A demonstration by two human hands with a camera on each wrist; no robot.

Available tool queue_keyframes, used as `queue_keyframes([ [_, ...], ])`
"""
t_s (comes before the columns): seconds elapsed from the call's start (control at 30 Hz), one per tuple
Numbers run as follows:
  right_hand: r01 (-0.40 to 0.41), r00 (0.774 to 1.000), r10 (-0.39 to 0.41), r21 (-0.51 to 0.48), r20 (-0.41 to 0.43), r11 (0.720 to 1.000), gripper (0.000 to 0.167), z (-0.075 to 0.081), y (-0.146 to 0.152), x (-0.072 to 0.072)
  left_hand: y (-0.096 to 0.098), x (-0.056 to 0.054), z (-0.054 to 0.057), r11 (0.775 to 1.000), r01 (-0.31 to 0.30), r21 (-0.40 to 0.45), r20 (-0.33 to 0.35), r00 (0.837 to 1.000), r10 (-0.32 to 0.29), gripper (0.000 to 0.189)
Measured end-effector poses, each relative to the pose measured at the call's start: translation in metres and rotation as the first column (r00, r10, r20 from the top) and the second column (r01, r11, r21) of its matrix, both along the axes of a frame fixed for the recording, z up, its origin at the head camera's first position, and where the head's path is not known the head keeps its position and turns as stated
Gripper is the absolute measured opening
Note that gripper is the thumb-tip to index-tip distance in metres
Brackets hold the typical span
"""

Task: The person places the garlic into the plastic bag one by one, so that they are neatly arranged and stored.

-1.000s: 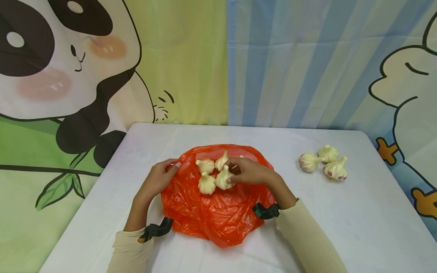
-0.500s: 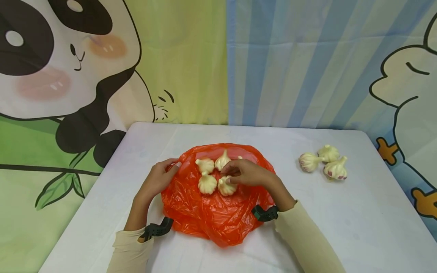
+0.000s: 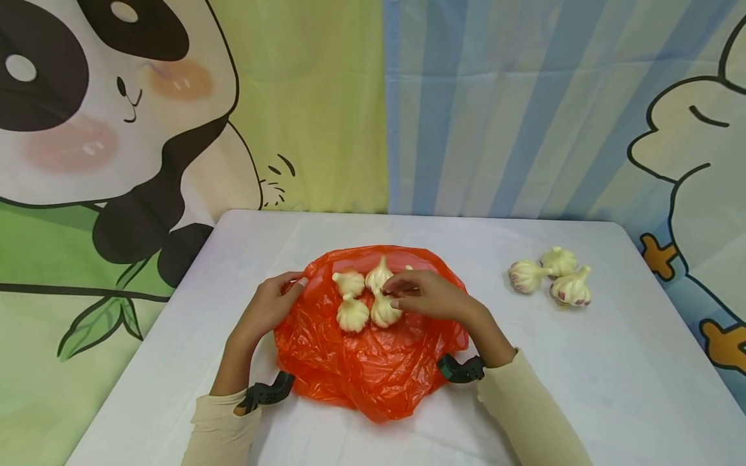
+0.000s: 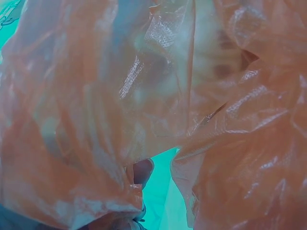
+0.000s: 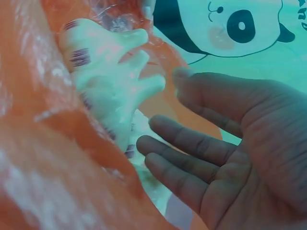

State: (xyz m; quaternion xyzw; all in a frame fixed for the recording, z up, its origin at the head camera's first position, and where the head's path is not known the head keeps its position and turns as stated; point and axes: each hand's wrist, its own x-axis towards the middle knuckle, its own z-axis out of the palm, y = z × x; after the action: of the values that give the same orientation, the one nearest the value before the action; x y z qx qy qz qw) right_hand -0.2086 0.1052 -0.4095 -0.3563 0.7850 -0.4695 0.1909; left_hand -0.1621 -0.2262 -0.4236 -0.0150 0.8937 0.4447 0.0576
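A red plastic bag (image 3: 373, 382) lies with its mouth spread in front of the person, and several white garlic bulbs (image 3: 352, 315) sit in it. At its left rim, the left hand (image 3: 267, 307) pinches the plastic between thumb and fingers; in the left wrist view the bag (image 4: 240, 177) hides most of that hand. Over the right side of the mouth hovers the right hand (image 3: 428, 296), close to the front right bulb (image 3: 384, 312). The right wrist view shows this hand (image 5: 230, 148) with loose, spread fingers, holding nothing, apart from the purple-marked bulbs (image 5: 103, 86).
Three more garlic bulbs (image 3: 550, 275) are grouped on the white table (image 3: 629, 388) at the back right. Behind the table's far edge hangs a printed curtain (image 3: 326, 103) with a panda and blue stripes. Each wrist bears a black camera mount (image 3: 460, 369).
The right hand's fingers have come off the front right garlic bulb, which has shifted slightly and stays in the bag. The left hand has kept its place at the rim.
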Motion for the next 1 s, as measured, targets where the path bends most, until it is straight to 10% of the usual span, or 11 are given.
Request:
queue_keyframes([
  [0.73, 0.274, 0.960, -0.279, -0.127, -0.022, 0.953, 0.029, 0.011, 0.066, 0.007, 0.000, -0.001, 0.000, 1.000, 0.015, -0.013, -0.017, 1.000, -0.015, 0.047],
  [1.0, 0.474, 0.860, -0.492, -0.149, -0.133, 0.868, 0.026, 0.012, 0.110, 0.005, 0.001, -0.001, 0.000, 1.000, 0.012, -0.012, -0.015, 1.000, -0.012, 0.047],
])
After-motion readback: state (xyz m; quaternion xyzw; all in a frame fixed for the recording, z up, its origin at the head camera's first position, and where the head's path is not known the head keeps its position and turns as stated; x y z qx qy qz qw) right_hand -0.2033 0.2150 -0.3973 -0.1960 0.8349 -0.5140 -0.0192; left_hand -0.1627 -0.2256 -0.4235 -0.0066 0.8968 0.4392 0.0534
